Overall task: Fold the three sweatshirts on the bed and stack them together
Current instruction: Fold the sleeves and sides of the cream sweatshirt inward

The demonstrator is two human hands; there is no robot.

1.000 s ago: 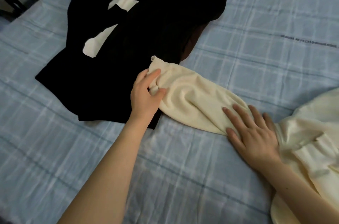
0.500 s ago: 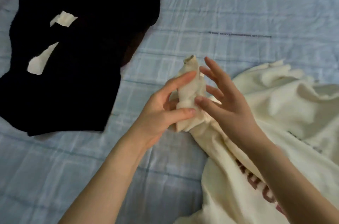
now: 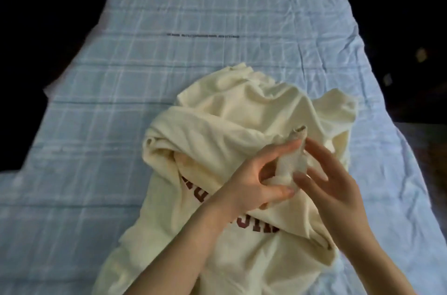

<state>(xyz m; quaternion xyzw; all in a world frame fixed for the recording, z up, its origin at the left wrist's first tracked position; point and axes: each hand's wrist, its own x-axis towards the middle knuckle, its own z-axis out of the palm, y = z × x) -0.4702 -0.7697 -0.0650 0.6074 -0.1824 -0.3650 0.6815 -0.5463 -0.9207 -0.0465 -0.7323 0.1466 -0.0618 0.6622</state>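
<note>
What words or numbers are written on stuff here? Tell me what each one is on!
Dark red block letters on the cream sweatshirt: cannot be read whole; folds and the left hand with its wrist hide most of them.
Thin line of dark print on the blue plaid bedsheet: too small and blurred to read.
No other writing shows.

bare sheet [image 3: 193,16] beyond cream sweatshirt [image 3: 217,120]; black sweatshirt [image 3: 36,40] blocks far left.
</note>
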